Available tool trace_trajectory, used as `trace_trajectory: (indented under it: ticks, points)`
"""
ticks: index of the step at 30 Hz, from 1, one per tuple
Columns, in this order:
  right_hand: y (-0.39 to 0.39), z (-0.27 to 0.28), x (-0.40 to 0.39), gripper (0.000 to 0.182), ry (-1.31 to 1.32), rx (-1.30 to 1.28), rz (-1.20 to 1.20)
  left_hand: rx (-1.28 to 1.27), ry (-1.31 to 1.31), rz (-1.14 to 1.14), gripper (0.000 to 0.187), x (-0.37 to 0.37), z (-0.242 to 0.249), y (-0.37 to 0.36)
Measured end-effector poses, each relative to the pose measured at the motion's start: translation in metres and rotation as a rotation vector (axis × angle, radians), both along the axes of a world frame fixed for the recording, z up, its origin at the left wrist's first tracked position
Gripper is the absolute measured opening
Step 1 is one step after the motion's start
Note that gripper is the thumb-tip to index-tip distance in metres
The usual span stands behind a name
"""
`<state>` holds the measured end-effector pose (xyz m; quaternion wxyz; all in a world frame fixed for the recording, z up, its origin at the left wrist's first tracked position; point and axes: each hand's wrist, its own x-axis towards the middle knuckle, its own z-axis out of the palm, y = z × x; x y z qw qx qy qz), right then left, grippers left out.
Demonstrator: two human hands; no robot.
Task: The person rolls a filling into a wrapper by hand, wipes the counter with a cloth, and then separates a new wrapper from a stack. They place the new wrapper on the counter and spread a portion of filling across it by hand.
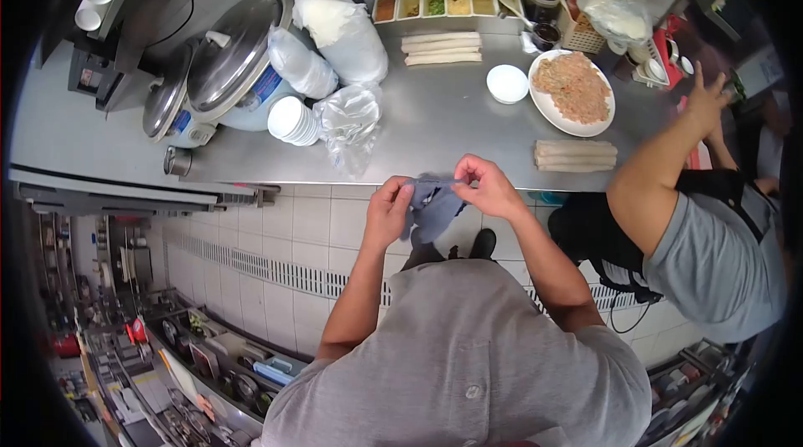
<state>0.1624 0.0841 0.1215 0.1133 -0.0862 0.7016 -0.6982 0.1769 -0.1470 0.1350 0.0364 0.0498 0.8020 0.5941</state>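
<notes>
My left hand (388,209) pinches one end of a crumpled grey-blue cloth (435,206). The other end is gripped by my right hand (488,188), thumb and fingers pressed together. Between the two hands the cloth hangs in front of my body, just off the near edge of the steel counter (443,129). A dark gap shows in its folds; whether it is a plain cloth or a garment I cannot make out.
A white plate (606,112) of minced meat stands right, near a white bowl (508,84). Pale rolls (442,48) lie stacked behind. Left are large lidded pots (238,41), plastic bags (343,37) and stacked cups (293,121). A co-worker's arm (661,167) is at the right.
</notes>
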Motion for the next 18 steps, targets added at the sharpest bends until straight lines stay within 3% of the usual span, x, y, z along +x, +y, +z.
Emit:
trace_trajectory:
  ticks: [2,4,7,8,9,10,11,13,18]
  points:
    - [0.002,0.007,0.002,0.015,0.108,0.038,-0.024,0.075,-0.053,-0.032,0.02,-0.005,0.005,-0.003]
    - [0.001,0.019,0.001,0.015,0.02,-0.166,-0.033,0.089,-0.118,-0.095,0.016,-0.009,0.04,-0.004]
    - [-0.002,0.034,0.001,0.016,0.017,-0.193,-0.066,-0.103,-0.143,-0.31,0.013,-0.024,0.073,-0.02]
    - [0.0,0.043,0.002,0.016,0.019,-0.188,-0.077,-0.191,0.018,-0.367,0.016,-0.033,0.07,-0.031]
    - [0.002,0.057,0.005,0.016,0.029,-0.016,0.005,-0.276,0.181,-0.419,0.02,-0.041,0.067,-0.044]
    - [0.004,0.064,0.007,0.017,0.039,0.156,0.088,-0.271,0.185,-0.427,0.02,-0.045,0.067,-0.056]
    - [0.005,0.064,0.008,0.017,0.042,0.162,0.079,-0.268,0.172,-0.449,0.021,-0.05,0.067,-0.068]
    - [0.008,0.058,0.013,0.022,0.219,0.692,0.329,-0.274,0.131,-0.54,0.024,-0.06,0.06,-0.088]
    - [0.016,0.024,0.002,0.026,0.193,1.031,0.19,-0.361,0.167,-0.649,0.026,-0.093,0.038,-0.091]
